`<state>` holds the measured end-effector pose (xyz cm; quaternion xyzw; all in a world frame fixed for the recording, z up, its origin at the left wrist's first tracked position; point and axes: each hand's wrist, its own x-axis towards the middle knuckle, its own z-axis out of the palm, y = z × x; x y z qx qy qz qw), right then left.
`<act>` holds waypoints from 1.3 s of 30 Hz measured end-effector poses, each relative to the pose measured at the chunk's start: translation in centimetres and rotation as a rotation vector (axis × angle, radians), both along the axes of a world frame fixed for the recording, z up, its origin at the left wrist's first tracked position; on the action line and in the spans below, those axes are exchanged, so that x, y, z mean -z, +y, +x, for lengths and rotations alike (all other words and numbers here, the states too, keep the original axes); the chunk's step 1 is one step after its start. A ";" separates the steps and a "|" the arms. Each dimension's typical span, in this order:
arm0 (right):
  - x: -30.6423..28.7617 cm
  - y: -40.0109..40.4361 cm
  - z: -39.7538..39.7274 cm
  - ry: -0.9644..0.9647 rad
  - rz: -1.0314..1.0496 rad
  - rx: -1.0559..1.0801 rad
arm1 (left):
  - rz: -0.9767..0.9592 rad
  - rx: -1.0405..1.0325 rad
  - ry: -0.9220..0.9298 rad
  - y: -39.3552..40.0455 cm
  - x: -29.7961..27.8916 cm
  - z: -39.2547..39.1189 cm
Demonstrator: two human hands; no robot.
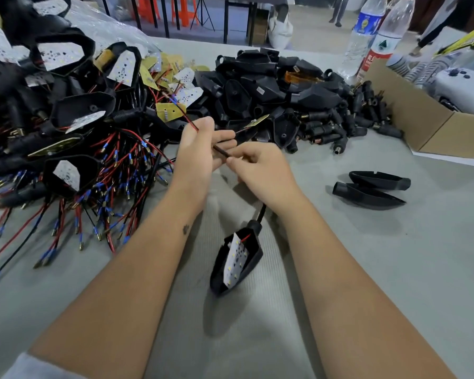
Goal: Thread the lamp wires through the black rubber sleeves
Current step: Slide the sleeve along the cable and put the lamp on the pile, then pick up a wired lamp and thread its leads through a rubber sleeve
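Note:
My left hand (200, 151) pinches a thin red-and-black wire pair (192, 124) that runs up and left past my thumb. My right hand (260, 170) pinches the same wires at a black section (221, 151) between the two hands; whether that is a rubber sleeve I cannot tell. Below my right wrist hangs a black lamp housing (237, 261) with a white LED board inside and a black stem (261, 213) leading up toward my right hand. The wires' path inside my right hand is hidden.
A heap of wired lamps with blue-tipped red and black leads (99, 184) fills the left. Black housings and rubber sleeves (293, 105) are piled at the back. Two loose housings (370, 188) lie right; a cardboard box (422, 121) and bottles (367, 36) stand far right.

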<state>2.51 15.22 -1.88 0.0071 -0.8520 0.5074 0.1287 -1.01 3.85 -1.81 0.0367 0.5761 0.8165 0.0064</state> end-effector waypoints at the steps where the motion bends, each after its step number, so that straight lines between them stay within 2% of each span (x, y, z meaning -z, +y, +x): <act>1: 0.1 -0.1 0.1 -0.014 0.090 -0.016 | -0.027 -0.021 0.026 -0.1 0.1 0.0; 4: 0.4 -0.4 0.4 0.017 0.268 0.045 | -0.078 -0.083 0.085 -0.1 0.3 -0.1; 7: 0.1 0.5 -0.2 0.098 0.189 0.250 | -0.135 -0.098 0.108 0.3 0.7 -0.2; 9: 0.0 2.1 -0.9 0.085 0.124 0.426 | -0.191 -0.071 0.129 0.5 1.1 -0.2; 12: 0.2 4.7 -1.4 0.041 0.167 0.697 | -0.305 -0.020 0.177 0.6 1.4 -0.2; 14: 0.1 6.4 -1.6 0.005 0.187 0.761 | -0.366 -0.007 0.191 0.7 1.5 -0.2; 19: 0.1 10.5 -2.8 -0.207 0.175 0.773 | -0.406 -0.027 0.187 1.2 1.4 0.0; 24: -0.2 12.2 -4.4 -0.282 0.117 0.670 | -0.435 -0.043 0.190 1.2 1.1 0.2; 26: -0.4 12.3 -4.9 -0.322 0.193 0.623 | -0.426 -0.044 0.191 1.2 1.0 0.2; 36: 0.9 9.5 -1.9 -0.194 0.411 0.471 | -0.424 -0.041 0.138 1.5 1.3 -0.1; 39: 1.1 8.5 -1.1 -0.114 0.432 0.496 | -0.431 -0.039 0.124 1.5 1.2 0.1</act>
